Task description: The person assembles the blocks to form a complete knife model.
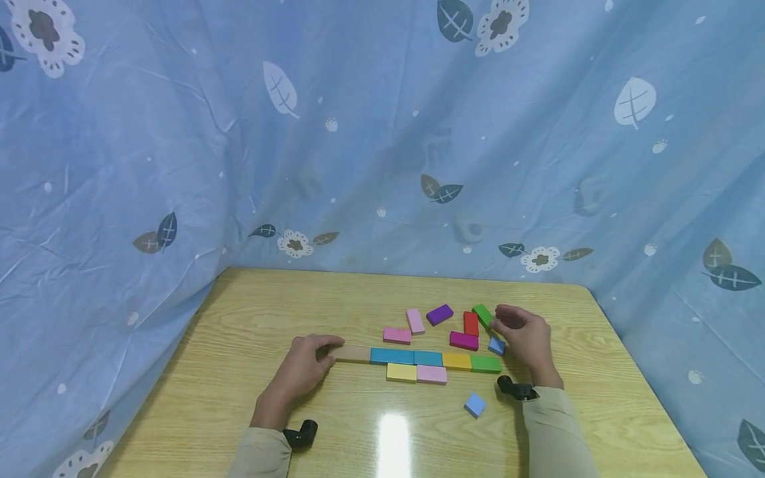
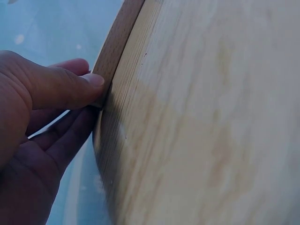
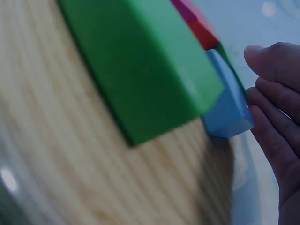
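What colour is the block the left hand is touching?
Tan, like plain wood. The block shows best in the head view.

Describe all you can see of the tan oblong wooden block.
The tan oblong wooden block looks unpainted, with straight edges and fine grain. It lies lengthwise on the yellowish wood-grain table, at the row's left end, its right end appearing to meet a blue oblong block of painted-looking wood. The left hand pinches its left end, partly hiding it.
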Motion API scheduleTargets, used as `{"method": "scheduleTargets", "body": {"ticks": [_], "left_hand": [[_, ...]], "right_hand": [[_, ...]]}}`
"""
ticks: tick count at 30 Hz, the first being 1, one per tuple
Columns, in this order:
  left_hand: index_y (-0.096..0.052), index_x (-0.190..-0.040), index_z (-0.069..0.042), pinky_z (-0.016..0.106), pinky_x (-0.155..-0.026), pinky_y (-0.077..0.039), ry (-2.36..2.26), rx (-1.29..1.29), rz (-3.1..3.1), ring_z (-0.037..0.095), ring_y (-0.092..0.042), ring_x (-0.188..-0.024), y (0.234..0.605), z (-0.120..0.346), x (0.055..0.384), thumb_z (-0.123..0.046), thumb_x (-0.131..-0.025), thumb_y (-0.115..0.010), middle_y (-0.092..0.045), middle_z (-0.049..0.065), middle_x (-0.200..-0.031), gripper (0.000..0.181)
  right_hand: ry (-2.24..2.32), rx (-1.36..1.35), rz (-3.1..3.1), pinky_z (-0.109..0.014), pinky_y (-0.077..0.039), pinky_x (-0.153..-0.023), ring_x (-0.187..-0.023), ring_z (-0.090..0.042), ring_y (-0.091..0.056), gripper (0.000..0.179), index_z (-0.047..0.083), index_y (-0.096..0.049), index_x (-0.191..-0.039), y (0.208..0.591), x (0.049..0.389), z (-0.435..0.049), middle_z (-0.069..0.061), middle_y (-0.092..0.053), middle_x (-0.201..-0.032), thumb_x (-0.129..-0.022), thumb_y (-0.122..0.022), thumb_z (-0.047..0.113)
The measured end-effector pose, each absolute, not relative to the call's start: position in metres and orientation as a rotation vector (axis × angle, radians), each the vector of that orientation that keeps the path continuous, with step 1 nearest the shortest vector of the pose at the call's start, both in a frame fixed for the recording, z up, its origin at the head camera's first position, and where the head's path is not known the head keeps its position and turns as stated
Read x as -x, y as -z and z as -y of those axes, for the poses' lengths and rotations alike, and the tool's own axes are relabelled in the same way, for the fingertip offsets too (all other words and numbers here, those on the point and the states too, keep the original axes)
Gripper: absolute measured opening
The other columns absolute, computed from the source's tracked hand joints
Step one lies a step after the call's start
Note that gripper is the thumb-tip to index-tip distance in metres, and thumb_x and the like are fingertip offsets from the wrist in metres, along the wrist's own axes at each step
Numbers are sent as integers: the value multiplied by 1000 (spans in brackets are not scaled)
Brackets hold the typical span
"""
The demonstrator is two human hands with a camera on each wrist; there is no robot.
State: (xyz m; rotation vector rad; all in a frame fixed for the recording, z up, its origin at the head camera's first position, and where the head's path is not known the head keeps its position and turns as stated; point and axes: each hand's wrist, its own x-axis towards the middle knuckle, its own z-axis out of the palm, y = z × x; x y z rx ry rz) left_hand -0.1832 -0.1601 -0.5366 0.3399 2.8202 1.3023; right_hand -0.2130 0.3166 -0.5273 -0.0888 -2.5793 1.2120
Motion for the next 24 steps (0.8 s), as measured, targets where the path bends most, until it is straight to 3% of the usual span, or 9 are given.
{"method": "scheduleTargets", "body": {"ticks": [4, 11, 20, 24], "left_hand": [[-82, -127, -16, 56, -119, -53, -1297, -337, -2821, 34, -67, -137, 536, 159, 183, 4, -96, -78, -77, 8, -134, 37], [-82, -127, -15, 56, -118, -54, -1290, -351, -2826, 35, -67, -137, 535, 159, 182, 5, -96, -78, -77, 8, -134, 37], [-82, -127, -15, 56, -119, -53, -1309, -325, -2812, 34, -66, -138, 532, 159, 181, 5, -97, -77, -77, 8, -134, 36], [-82, -127, -15, 56, -119, -53, -1309, -324, -2811, 34, -66, -138, 532, 159, 181, 5, -96, -78, -77, 8, -134, 37]], "right_hand": [[-1231, 93, 2628, -2, -52, -84, -121, -42, -76, 43, -2, -74, -136, 529, 213, -314, -24, -77, -131, -97, -84, 12], [-1137, 57, 2629, -28, -67, -90, -117, -42, -78, 39, -4, -75, -134, 534, 214, -315, -25, -78, -128, -97, -82, 6], [-1110, 66, 2627, -43, -68, -94, -117, -43, -78, 39, -4, -74, -134, 534, 216, -316, -25, -78, -128, -97, -80, 6], [-1104, 76, 2633, -44, -67, -95, -117, -42, -77, 40, -4, -74, -136, 533, 214, -317, -25, -77, -129, -98, -79, 6]]}}
